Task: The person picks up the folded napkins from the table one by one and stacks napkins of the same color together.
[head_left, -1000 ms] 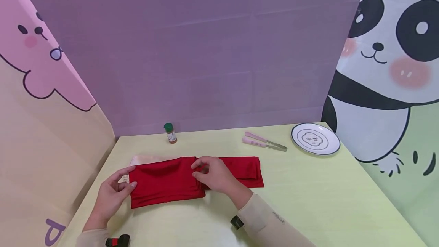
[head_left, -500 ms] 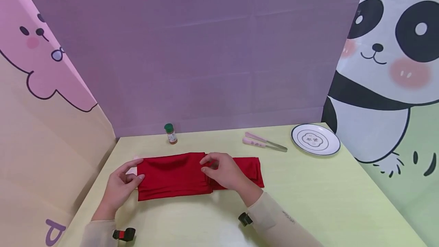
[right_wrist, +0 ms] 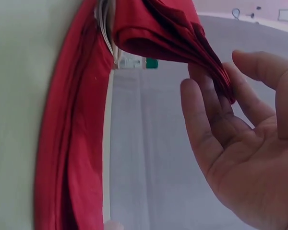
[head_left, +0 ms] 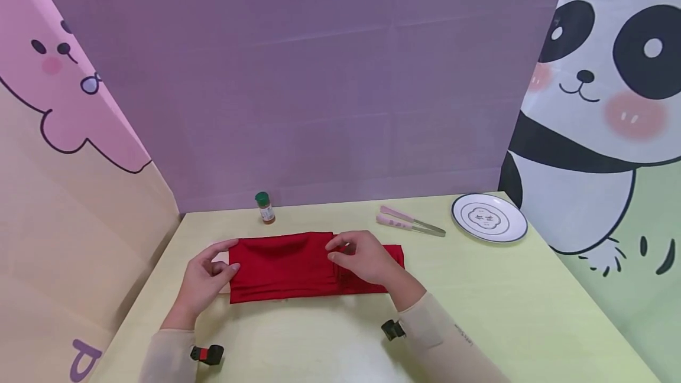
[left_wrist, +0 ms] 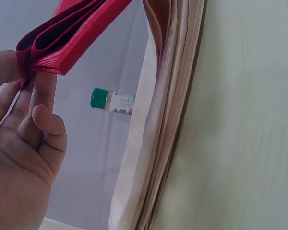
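A folded red cloth (head_left: 282,265) stretches between my two hands, raised over the table. My left hand (head_left: 202,276) pinches its left end; in the left wrist view the thumb and fingers clasp the layered folds. At the right end, my right hand (head_left: 364,262) holds the gathered edges between thumb and fingers, as the right wrist view shows. Beneath lies a stack of folded pale beige fabric (left_wrist: 156,124), mostly hidden in the head view. A second folded red piece (right_wrist: 86,139) lies on the table to the right, partly covered by the right hand and the held cloth.
A small green-capped bottle (head_left: 265,208) stands at the back left. Tongs with pink handles (head_left: 396,221) lie behind the cloths, and a white plate with a dark rim (head_left: 511,232) is at the back right. A purple backdrop (head_left: 340,87) rises behind the table.
Both hands have carried the held red cloth rightward and slightly away from me. It now covers more of the right-hand red piece. The bottle, tongs and plate stay in place.
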Demonstrator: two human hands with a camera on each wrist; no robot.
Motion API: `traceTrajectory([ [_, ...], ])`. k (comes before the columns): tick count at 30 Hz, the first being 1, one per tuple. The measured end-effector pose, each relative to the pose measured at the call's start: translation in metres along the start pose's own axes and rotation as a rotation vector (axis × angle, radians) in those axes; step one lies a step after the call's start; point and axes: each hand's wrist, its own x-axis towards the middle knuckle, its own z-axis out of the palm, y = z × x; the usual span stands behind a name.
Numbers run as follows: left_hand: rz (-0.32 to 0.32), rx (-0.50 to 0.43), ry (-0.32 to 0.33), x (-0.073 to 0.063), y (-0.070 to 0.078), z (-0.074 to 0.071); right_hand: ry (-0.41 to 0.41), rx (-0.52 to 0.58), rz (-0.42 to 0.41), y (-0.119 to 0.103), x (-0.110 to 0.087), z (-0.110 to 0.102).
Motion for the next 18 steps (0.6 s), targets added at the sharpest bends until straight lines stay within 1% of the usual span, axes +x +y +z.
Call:
traceTrajectory([
  [5,0.012,0.012,0.005,0.007,0.001,0.007,-0.004,-0.008,-0.005,0.004,0.000,-0.011],
  [9,0.031,-0.008,0.012,0.011,0.002,0.011,-0.024,-0.013,-0.013,0.009,0.001,-0.018],
  [13,0.048,-0.034,0.000,0.016,0.002,0.017,-0.031,-0.011,-0.027,0.014,0.002,-0.026],
  [18,0.045,-0.056,-0.018,0.023,0.002,0.028,-0.008,0.019,-0.030,0.022,0.002,-0.038],
])
